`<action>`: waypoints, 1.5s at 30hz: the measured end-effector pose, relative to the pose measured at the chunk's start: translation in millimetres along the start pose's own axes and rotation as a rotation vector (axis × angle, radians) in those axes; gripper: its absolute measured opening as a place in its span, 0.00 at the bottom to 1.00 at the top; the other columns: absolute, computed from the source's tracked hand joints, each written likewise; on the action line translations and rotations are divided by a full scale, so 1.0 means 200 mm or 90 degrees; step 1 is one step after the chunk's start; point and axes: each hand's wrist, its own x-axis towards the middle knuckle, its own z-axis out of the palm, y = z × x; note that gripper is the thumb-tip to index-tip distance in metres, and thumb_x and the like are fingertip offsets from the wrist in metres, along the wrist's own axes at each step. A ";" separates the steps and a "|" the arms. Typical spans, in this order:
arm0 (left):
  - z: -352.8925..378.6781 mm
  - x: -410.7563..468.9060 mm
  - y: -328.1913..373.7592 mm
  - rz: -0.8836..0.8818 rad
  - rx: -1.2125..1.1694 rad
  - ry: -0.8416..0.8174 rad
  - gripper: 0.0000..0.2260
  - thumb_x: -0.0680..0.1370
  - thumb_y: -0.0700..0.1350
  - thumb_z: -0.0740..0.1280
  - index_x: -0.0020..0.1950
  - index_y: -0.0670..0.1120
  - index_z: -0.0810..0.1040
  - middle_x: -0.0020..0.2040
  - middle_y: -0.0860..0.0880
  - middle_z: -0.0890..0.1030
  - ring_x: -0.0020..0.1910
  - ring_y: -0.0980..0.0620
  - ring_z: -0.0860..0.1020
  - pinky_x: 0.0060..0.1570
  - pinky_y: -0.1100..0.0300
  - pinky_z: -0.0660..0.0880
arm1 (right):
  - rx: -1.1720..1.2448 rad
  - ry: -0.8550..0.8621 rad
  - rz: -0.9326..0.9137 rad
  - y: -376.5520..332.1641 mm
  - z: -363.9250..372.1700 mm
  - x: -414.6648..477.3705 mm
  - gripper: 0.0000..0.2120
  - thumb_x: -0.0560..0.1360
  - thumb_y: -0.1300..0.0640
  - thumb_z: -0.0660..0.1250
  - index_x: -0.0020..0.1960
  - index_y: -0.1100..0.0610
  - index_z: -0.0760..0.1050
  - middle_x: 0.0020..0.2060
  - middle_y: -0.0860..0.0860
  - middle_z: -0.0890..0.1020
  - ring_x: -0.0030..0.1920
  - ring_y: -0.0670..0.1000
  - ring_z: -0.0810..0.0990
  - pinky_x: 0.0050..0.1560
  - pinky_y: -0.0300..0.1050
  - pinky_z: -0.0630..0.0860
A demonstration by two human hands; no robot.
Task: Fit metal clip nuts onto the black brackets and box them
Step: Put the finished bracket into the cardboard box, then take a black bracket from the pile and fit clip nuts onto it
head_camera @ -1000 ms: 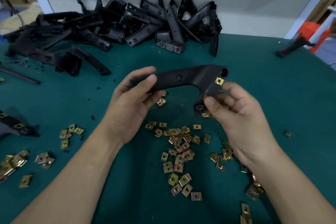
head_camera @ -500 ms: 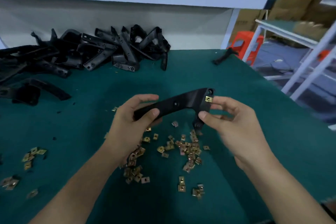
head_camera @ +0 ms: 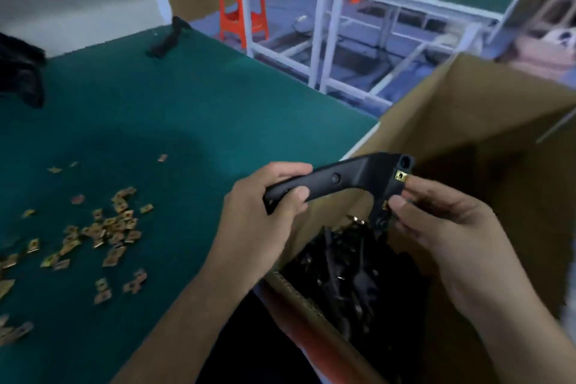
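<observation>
Over the open box [head_camera: 467, 134] at the desk's [head_camera: 156, 103] right edge we hold the bracket [head_camera: 336, 179]. Left hand [head_camera: 261, 218] has its fingers [head_camera: 290, 170] curled round the left end; right hand [head_camera: 442, 227] pinches the short leg by a fitted nut [head_camera: 400, 175]. Risk: w/ an uneven release it may snag the box wall, or a half-seated nut pops off on landing.

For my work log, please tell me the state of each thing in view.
bracket: held over the cardboard box, with a clip nut fitted.
left hand: grips the bracket's long arm.
right hand: pinches the bracket's short leg.
cardboard box: open, holding black brackets.
loose clip nuts: scattered on the table.
stool: upright on the floor.
</observation>
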 end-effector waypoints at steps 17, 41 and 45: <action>0.34 -0.02 -0.32 -0.098 0.351 -0.302 0.14 0.82 0.50 0.66 0.67 0.62 0.74 0.66 0.60 0.70 0.71 0.55 0.68 0.72 0.51 0.67 | -0.582 -0.052 0.173 0.27 -0.51 -0.09 0.18 0.83 0.55 0.62 0.72 0.47 0.71 0.49 0.41 0.81 0.42 0.36 0.83 0.45 0.43 0.84; -1.70 -0.57 -0.24 -0.259 0.331 0.751 0.12 0.79 0.38 0.69 0.62 0.43 0.77 0.56 0.45 0.80 0.56 0.46 0.78 0.59 0.56 0.74 | -0.460 -0.743 -0.378 0.20 1.81 -0.35 0.26 0.82 0.46 0.63 0.77 0.38 0.59 0.69 0.38 0.66 0.58 0.42 0.74 0.55 0.38 0.73; -1.99 -0.66 -0.32 -0.345 0.297 0.849 0.16 0.79 0.40 0.69 0.66 0.43 0.76 0.60 0.44 0.80 0.60 0.44 0.78 0.64 0.50 0.73 | -0.456 -0.864 -0.373 0.30 2.42 -0.58 0.26 0.81 0.53 0.64 0.78 0.50 0.62 0.73 0.48 0.67 0.71 0.50 0.69 0.69 0.44 0.67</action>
